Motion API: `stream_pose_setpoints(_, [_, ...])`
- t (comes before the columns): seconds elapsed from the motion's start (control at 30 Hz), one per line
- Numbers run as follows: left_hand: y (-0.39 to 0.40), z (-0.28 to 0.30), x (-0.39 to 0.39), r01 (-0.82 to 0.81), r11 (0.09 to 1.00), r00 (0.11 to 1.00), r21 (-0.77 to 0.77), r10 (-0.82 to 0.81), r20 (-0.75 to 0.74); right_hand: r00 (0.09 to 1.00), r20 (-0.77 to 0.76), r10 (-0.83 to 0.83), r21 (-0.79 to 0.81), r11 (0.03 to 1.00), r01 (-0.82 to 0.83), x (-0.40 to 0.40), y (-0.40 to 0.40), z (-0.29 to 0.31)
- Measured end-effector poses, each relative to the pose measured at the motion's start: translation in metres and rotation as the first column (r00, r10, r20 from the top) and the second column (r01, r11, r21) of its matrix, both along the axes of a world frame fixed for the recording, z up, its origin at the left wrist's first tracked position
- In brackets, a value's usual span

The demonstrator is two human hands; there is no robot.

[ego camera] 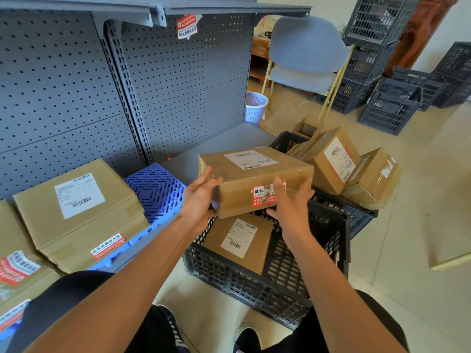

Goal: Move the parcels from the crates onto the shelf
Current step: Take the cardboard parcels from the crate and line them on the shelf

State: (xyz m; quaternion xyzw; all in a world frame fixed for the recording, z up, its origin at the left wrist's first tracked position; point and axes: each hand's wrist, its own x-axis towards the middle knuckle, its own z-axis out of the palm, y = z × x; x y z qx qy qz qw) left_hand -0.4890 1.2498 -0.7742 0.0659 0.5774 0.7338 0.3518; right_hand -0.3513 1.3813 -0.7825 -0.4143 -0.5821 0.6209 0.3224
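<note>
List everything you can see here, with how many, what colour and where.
held parcel: one, brown, above the near crate
near crate: one, black, floor by shelf, one brown parcel inside
far parcels: at least two, brown, piled on a second crate behind
shelf parcels: at least three, brown, left on the shelf
blue mats: blue, under and beside the shelf parcels
shelf: grey pegboard
empty crates: several, dark, stacked far right
chair: one, grey-blue
wastebasket: one, white
left hand: on the parcel's left end
right hand: on its front
</note>
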Motion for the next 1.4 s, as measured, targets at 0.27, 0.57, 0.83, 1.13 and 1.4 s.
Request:
stream_pose_setpoints(0.27, [0.01, -0.017, 0.026, -0.034, 0.998, 0.952, -0.058, 0.015, -0.305, 0.999, -0.001, 0.045, -0.136, 0.99, -0.045, -0.032, -0.042, -0.013])
stream_pose_setpoints(0.57, [-0.001, -0.025, 0.023, 0.079, 0.983, 0.921, -0.164, -0.135, -0.366, 0.992, -0.073, -0.098, -0.215, 0.973, 0.081, -0.022, -0.01, -0.031])
stream_pose_setpoints(0.83, [-0.035, -0.025, -0.05, -0.192, 0.942, 0.916, -0.275, 0.071, -0.395, 0.983, -0.105, 0.151, -0.084, 0.984, -0.16, 0.022, 0.008, -0.021])
stream_pose_setpoints(1.13, [-0.054, -0.02, -0.062, 0.148, 0.941, 0.983, -0.303, -0.173, -0.058, 0.942, -0.112, 0.316, -0.047, 0.945, -0.323, 0.033, 0.009, -0.019])
stream_pose_setpoints(1.4, [-0.047, -0.029, -0.057, -0.075, 0.971, 0.997, -0.228, 0.07, -0.033, 0.994, 0.086, 0.072, 0.114, 0.99, -0.082, 0.018, -0.005, -0.01])
